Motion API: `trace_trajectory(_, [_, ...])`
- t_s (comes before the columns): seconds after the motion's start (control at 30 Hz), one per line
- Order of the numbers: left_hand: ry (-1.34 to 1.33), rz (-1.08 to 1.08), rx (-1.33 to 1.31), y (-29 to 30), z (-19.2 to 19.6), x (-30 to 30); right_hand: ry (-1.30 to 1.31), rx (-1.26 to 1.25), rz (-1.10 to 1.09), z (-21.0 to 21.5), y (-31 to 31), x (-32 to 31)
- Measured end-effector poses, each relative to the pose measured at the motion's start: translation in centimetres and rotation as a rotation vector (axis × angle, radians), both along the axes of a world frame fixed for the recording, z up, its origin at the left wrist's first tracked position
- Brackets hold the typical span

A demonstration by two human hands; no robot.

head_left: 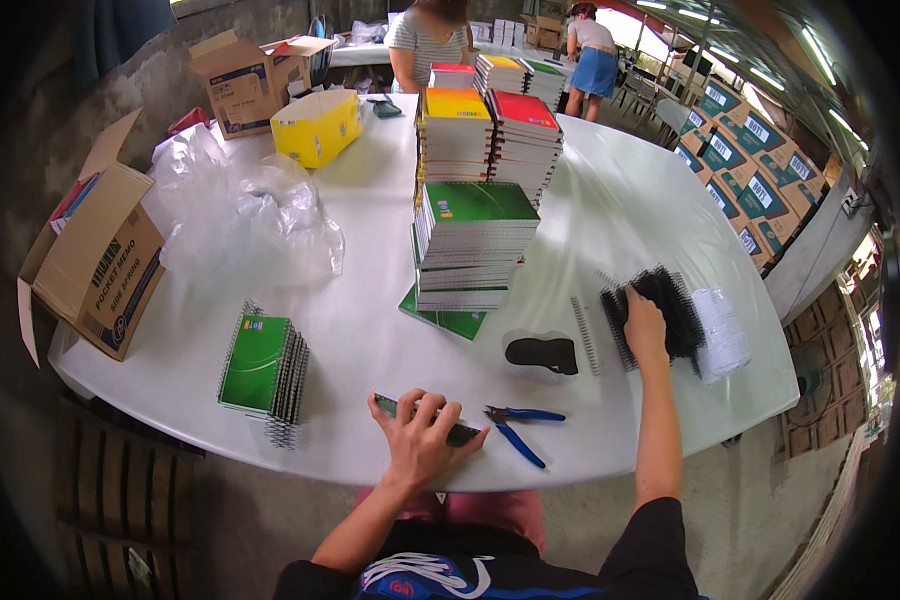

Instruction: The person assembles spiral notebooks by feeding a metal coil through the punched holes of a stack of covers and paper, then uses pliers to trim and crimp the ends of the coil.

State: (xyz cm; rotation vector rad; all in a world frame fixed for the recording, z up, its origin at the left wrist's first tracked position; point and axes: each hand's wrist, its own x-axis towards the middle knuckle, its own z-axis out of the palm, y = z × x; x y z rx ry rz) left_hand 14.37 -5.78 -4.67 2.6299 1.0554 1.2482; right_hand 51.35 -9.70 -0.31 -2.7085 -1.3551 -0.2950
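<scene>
While the left hand (422,435) lies over a dark green notebook (462,435) near the front edge of the white worktop (370,325), its fingers are spread apart across the cover, with the thumb toward the right end. The right hand (646,322) reaches out to the right, its fingertips down on a heap of black wire spirals (678,305); whether they have closed on one cannot be told. A white bundle (720,335) sits against the heap's right side, and a single spiral (584,335) lies apart, to its left. Just right of the left hand are blue-handled pliers (522,430), their handles parted, and beyond them a black, rounded object (540,355). Well to the left stands a pile of green spiral notebooks (255,365). Farther back, near the middle, rises a stack of green-covered books (477,225), with taller yellow-topped (457,130) and red-topped stacks (523,135) behind it.
</scene>
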Motion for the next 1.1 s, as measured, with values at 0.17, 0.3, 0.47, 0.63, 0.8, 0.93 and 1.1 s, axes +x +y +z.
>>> trace_trajectory(0.17, [-0.004,-0.006,0.014,0.3,0.4,0.1,-0.032,0.14,0.005,2.3,-0.2,-3.1])
trace_trajectory(0.3, [-0.007,0.032,0.0,0.3,1.2,-0.3,0.183,0.496,0.449,4.6,-0.9,-9.2])
trace_trajectory(0.47, [0.01,0.091,0.012,0.9,0.1,-0.5,0.912,0.246,0.704,3.2,-2.4,-18.8])
trace_trajectory(0.63, [-0.001,0.078,0.031,0.9,-0.1,-0.4,1.094,0.482,0.586,-0.8,-2.3,-20.9])
trace_trajectory(0.8, [-0.004,0.1,0.036,1.1,-0.2,-0.4,1.067,0.444,0.634,-0.3,-2.2,-21.1])
trace_trajectory(0.93, [-0.012,0.1,0.02,1.0,-0.2,-0.4,1.098,0.437,0.66,-0.6,-2.6,-20.9])
trace_trajectory(1.1, [0.006,0.105,-0.009,1.0,0.0,-0.2,1.253,0.488,0.642,-1.9,-2.6,-20.7])
